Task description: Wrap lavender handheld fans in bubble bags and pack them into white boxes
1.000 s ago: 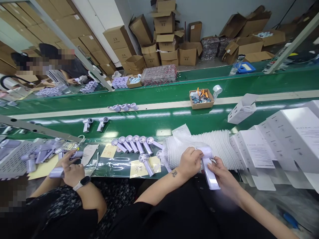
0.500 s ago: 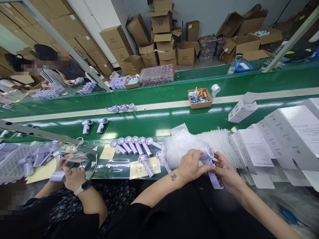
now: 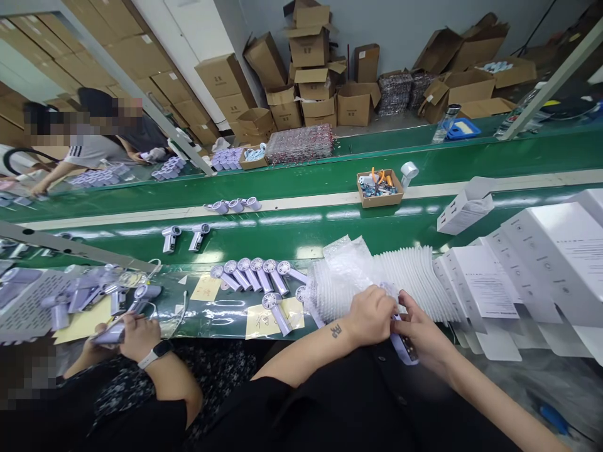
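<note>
A lilac handheld fan (image 3: 404,349) hangs at the bench edge in front of my body, its handle slanting down to the right. My left hand (image 3: 373,315) is closed over the fan's head and covers most of it. On the handle's upper part, my right hand (image 3: 419,326) grips with thumb and fingers. Just beyond my left hand lie clear plastic bags (image 3: 346,260) on a stack of white foam sleeves (image 3: 405,276). To the left, several finished-looking lilac fans (image 3: 257,273) lie in a row, with another fan (image 3: 277,312) on a yellow note.
White folded cartons (image 3: 485,282) stand at the right. A co-worker's hands (image 3: 136,336) hold a lilac part at the left, beside a white basket (image 3: 28,304). Across the green belt (image 3: 282,232) sits a small box of tools (image 3: 379,188), with an upright white carton (image 3: 464,207) farther right.
My left hand has closed further over the fan's head, hiding it. The plastic bags shifted and flattened slightly. A co-worker's left-side hands moved, and a lilac part now lies above them.
</note>
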### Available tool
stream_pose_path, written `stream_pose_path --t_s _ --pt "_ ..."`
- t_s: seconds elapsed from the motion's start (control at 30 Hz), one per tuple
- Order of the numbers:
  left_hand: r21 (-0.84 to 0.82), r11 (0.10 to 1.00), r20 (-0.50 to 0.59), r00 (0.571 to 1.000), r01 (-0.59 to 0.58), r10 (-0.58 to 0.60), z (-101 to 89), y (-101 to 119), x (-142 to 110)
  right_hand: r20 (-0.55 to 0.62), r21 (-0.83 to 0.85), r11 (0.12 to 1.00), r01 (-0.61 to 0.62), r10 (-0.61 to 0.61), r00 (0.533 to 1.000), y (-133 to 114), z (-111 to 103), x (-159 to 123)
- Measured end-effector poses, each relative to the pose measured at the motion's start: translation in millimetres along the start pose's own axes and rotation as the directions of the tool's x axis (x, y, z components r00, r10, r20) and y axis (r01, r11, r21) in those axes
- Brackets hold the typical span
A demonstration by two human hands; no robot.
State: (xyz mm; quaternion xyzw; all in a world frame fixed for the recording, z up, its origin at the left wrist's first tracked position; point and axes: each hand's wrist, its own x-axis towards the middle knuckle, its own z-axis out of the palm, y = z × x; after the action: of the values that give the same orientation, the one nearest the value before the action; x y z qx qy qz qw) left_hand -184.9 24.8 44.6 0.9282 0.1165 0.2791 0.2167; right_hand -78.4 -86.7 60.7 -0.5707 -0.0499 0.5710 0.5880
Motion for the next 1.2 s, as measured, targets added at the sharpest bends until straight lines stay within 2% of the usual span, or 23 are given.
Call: stream_pose_path --t_s 0.07,0.1,0.17,0.23,0.33,0.4,0.53,0.63,0.67,0.73,0.77,0.8,0.83,0.87,0.9,0.93,0.97,1.0,1.03,1.07,1.1,1.13,1.2 --pt "0.041 0.993 0.038 0.993 -0.113 0.111 -1.6 2 -9 0.027 0.007 1.000 0.012 -0.012 1.000 -1 -1 0" --pt "0.044 0.992 0.045 0.992 -0.117 0.115 -3.1 0 -14 0.048 0.011 1.000 0.014 -0.014 0.999 -2 -1 0" --pt "0.007 0.999 0.008 0.999 -0.032 0.032 -5.9 -5 -20 0.090 0.057 0.998 0.005 -0.010 0.996 -6 0 -1" --pt "-0.108 0.991 -0.041 0.995 0.085 -0.090 -6.5 -11 -21 0.107 0.113 0.993 -0.028 0.015 0.994 -10 1 -3" --pt "-0.345 0.913 -0.077 0.963 0.216 -0.257 -3.2 -20 -13 0.113 0.164 0.983 -0.085 0.067 0.991 -14 5 -5" --pt "-0.409 0.879 -0.071 0.952 0.244 -0.297 -0.8 -26 -7 0.116 0.186 0.978 -0.096 0.075 0.990 -16 6 -7" --pt "-0.248 0.963 -0.089 0.987 0.109 -0.134 -0.9 -28 -3 0.062 0.163 0.981 -0.109 0.100 0.993 -18 8 -8" --pt "-0.129 0.991 -0.144 0.989 0.028 -0.046 -5.0 -16 -7 -0.036 0.133 0.985 -0.111 0.116 0.993 -18 8 -6" --pt "-0.116 0.993 -0.109 0.994 -0.026 0.013 -6.9 -10 -7 -0.069 0.142 0.985 -0.096 0.107 0.992 -17 8 -4" --pt "-0.161 0.976 0.040 0.988 -0.144 0.152 -11.9 3 -7 -0.109 0.171 0.984 -0.059 0.078 0.991 -14 4 0" --pt "-0.217 0.966 0.118 0.979 -0.139 0.168 -14.8 8 -5 -0.118 0.180 0.982 -0.050 0.073 0.990 -13 1 1" --pt "-0.276 0.959 0.175 0.978 -0.058 0.110 -18.0 13 -2 -0.126 0.175 0.983 -0.053 0.076 0.989 -12 -2 1" --pt "-0.329 0.940 0.213 0.977 0.088 -0.017 -21.4 16 3 -0.127 0.148 0.987 -0.065 0.085 0.988 -13 -7 1" --pt "-0.373 0.890 0.239 0.954 0.260 -0.179 -25.1 19 9 -0.125 0.093 0.993 -0.070 0.082 0.989 -16 -12 -2" --pt "-0.415 0.807 0.268 0.904 0.421 -0.333 -29.0 22 15 -0.132 -0.002 0.999 -0.050 0.049 0.990 -21 -16 -6" --pt "-0.450 0.703 0.313 0.834 0.551 -0.454 -33.3 24 22 -0.139 -0.146 0.989 0.001 -0.021 0.990 -28 -21 -13" --pt "-0.476 0.600 0.375 0.766 0.643 -0.522 -38.2 28 30 -0.141 -0.328 0.941 0.077 -0.130 0.981 -38 -25 -21" --pt "-0.498 0.515 0.443 0.715 0.698 -0.540 -43.7 31 37 -0.127 -0.517 0.841 0.158 -0.258 0.958 -49 -28 -30" --pt "-0.517 0.454 0.504 0.686 0.726 -0.524 -49.9 34 44 -0.096 -0.677 0.702 0.221 -0.382 0.919 -62 -29 -39" --pt "-0.534 0.422 0.540 0.679 0.733 -0.496 -56.8 37 52 -0.056 -0.789 0.560 0.251 -0.473 0.879 -74 -30 -47" --pt "-0.557 0.418 0.539 0.695 0.718 -0.476 -64.1 38 58 -0.019 -0.852 0.454 0.261 -0.524 0.851 -86 -29 -55" --pt "-0.589 0.438 0.496 0.731 0.680 -0.468 -71.5 39 64 0.004 -0.875 0.403 0.268 -0.548 0.836 -97 -28 -61" --pt "-0.650 0.524 0.312 0.822 0.551 -0.477 -84.8 36 74 0.018 -0.844 0.438 0.309 -0.553 0.833 -114 -24 -70"
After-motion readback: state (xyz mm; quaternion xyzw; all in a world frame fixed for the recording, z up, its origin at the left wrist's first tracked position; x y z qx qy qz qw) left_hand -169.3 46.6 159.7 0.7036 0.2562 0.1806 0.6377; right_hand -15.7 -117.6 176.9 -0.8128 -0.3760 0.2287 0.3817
